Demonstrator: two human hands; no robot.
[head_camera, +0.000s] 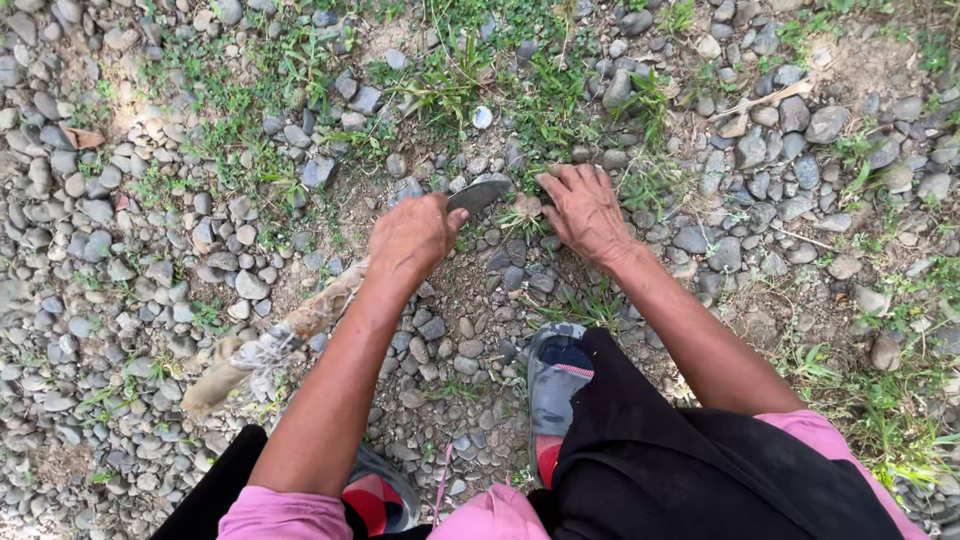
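1. A person squats low over stony ground (120, 200) made of many small grey pebbles, brown dirt and little green weeds.

2. The left hand (415, 238) is curled tight around a long tool with a dark curved metal blade (478, 194). The blade tip pokes out past the thumb and points up and to the right.

3. The tool's pale, worn wooden handle (290, 335) sticks out behind the left hand. It runs down and to the left, so the whole tool lies on a slant from the lower left to the upper right.

4. The right hand (583, 208) rests on the ground with its fingers bent and pressed down. It seems to pinch a small tuft of dry grass (522, 215), but it is hard to tell if the grass is truly gripped.

5. The tuft of grass sits right between the two hands. The blade tip is just beside it on the left, and the right hand's fingers touch it on the right.

6. Both hands are close to the tuft. The right hand is the nearer one, since it is on the grass, while the left hand reaches it only through the blade.

7. Below the hands there is a grey sandal (556, 372) on one foot, planted on the pebbles. The person wears dark trousers (680, 450) and pink sleeves (285, 515).

8. More green weeds (450, 80) grow farther up, beyond the hands.
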